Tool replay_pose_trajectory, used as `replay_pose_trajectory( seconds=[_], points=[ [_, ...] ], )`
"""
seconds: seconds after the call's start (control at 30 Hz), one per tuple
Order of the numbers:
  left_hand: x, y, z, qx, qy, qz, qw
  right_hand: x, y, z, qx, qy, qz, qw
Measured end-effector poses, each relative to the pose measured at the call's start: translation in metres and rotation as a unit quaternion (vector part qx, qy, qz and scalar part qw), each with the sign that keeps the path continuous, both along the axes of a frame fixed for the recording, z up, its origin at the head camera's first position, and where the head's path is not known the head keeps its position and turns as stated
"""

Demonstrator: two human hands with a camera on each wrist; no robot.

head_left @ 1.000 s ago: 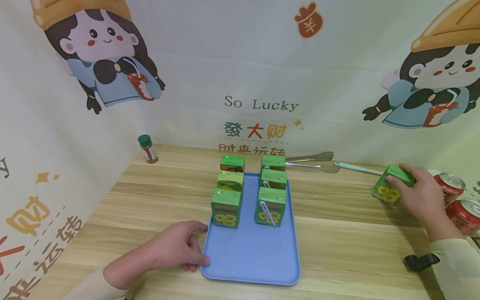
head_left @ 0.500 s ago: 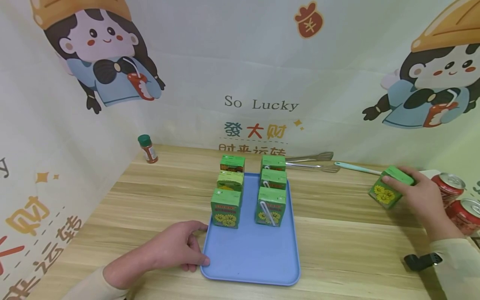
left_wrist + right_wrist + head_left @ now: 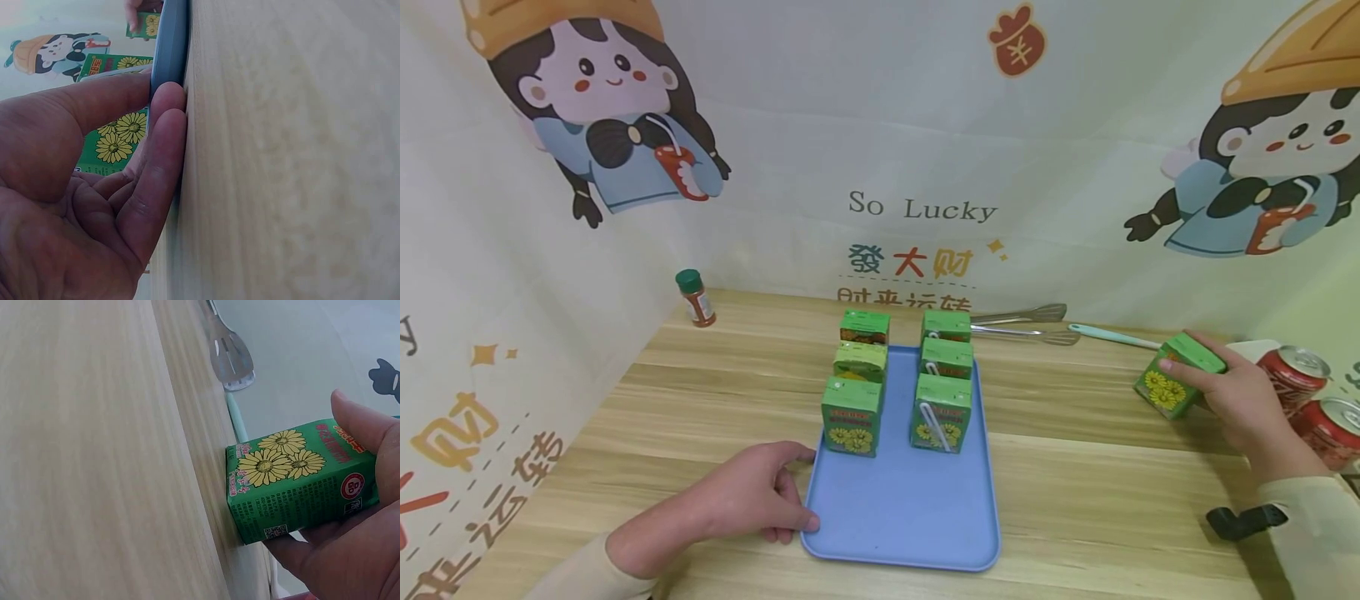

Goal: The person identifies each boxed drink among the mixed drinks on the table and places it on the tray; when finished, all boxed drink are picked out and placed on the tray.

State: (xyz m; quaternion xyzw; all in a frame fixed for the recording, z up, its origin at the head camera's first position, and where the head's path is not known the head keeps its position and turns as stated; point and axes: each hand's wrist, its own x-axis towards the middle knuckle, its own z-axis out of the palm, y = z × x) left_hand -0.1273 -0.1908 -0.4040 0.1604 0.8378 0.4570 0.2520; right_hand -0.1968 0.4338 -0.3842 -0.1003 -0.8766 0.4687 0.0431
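Note:
My right hand (image 3: 1247,400) grips a green drink carton (image 3: 1168,390) with yellow flowers at the right side of the table. In the right wrist view the thumb lies along one side of the carton (image 3: 281,481) and the fingers curl on the other; it is tilted. My left hand (image 3: 748,496) holds the near left edge of a blue tray (image 3: 898,521). In the left wrist view its thumb is over the tray rim (image 3: 169,47) and its fingers are at the outer side. Several green cartons stand on the tray in two rows, the right row's front carton (image 3: 942,414) bearing a straw.
Red cans (image 3: 1330,429) stand close beside my right hand. Behind the tray lie metal tongs (image 3: 1026,325) and a utensil with a mint-green handle (image 3: 1112,335). A green-capped spice jar (image 3: 697,298) stands at the back left, near the printed cloth (image 3: 775,150).
The right hand has shifted slightly left with the carton and tilted it a little more. The left hand, tray and cartons on it have stayed in place.

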Motion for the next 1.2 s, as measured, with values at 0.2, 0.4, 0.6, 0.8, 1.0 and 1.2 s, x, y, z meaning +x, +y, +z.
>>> replay_pose_trajectory(
  seconds=[0.2, 0.4, 0.6, 0.8, 1.0, 1.2],
  points=[
    [0.000, -0.001, -0.001, 0.004, 0.001, -0.003, 1.0000, 0.001, -0.003, 0.003, -0.006, 0.000, -0.007, 1.0000],
    [0.000, 0.000, 0.001, 0.003, -0.001, -0.002, 1.0000, 0.001, -0.007, 0.003, 0.001, -0.003, -0.019, 0.9998],
    [0.000, 0.000, 0.001, 0.004, -0.003, -0.002, 1.0000, 0.002, -0.010, 0.003, -0.004, -0.007, -0.024, 0.9997],
    [0.000, 0.000, 0.000, 0.003, -0.002, 0.000, 1.0000, 0.003, -0.020, 0.005, -0.011, -0.004, -0.009, 0.9999],
    [0.000, 0.000, -0.001, 0.002, 0.000, 0.003, 1.0000, 0.003, -0.033, 0.009, -0.045, 0.015, 0.015, 0.9987],
    [0.001, 0.001, 0.000, -0.001, 0.003, 0.005, 1.0000, 0.004, -0.047, 0.011, -0.057, 0.043, 0.072, 0.9949]
  ],
)
